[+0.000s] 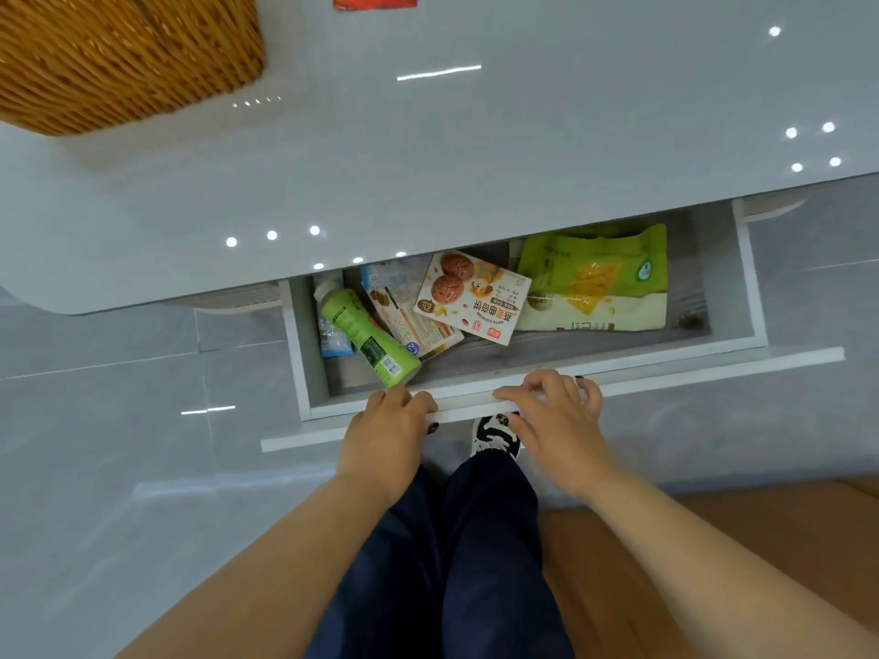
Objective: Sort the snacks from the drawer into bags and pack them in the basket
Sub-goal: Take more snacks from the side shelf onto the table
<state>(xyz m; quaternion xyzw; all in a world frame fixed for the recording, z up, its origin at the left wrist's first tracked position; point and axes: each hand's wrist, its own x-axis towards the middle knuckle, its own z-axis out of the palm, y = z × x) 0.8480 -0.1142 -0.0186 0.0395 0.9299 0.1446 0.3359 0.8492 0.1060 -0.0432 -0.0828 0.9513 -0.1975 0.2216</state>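
Both hands (468, 420) on drawer (618, 373) edge

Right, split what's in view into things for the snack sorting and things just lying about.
For the job:
drawer
green bottle
cookie box
green snack bag
blue-and-tan packet
wicker basket
left hand and right hand, both gripping the drawer front

Lying about:
red packet on the table (possibly a snack too)
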